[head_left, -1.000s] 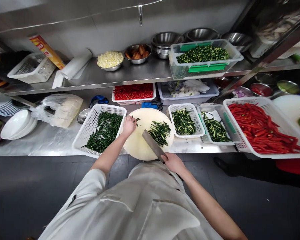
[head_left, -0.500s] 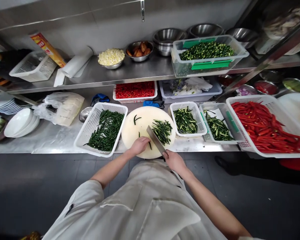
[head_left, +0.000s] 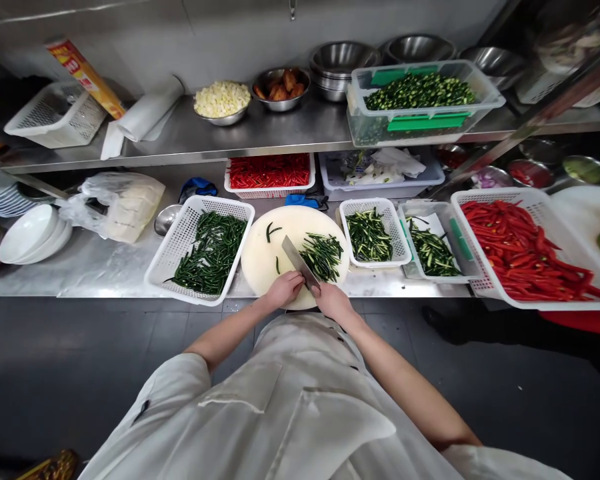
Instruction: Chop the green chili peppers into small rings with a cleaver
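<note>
A round white cutting board (head_left: 255, 257) lies before me at the counter's front edge. My right hand (head_left: 333, 301) grips a cleaver (head_left: 296, 256) by its handle, the blade slanting away to the left over the board. Close against the blade's left side, my left hand (head_left: 286, 289) has its fingers bent and pressed together on a thin green chili, mostly hidden by the fingers. A pile of cut green chilies (head_left: 323, 256) lies right of the blade. A few loose green chilies (head_left: 278, 265) are on the board's left half.
Left stands a white basket of whole green chilies (head_left: 153, 277); right, a small white basket (head_left: 404, 252), a clear tub (head_left: 473, 272) of cut chilies and a large basket (head_left: 517, 297) of red chilies. A steel shelf (head_left: 280, 140) with bowls overhangs the back.
My right hand and the cleaver have moved left, bringing the blade up to my left fingers. The chili seen under those fingers before is now mostly covered. The view has shifted slightly.
</note>
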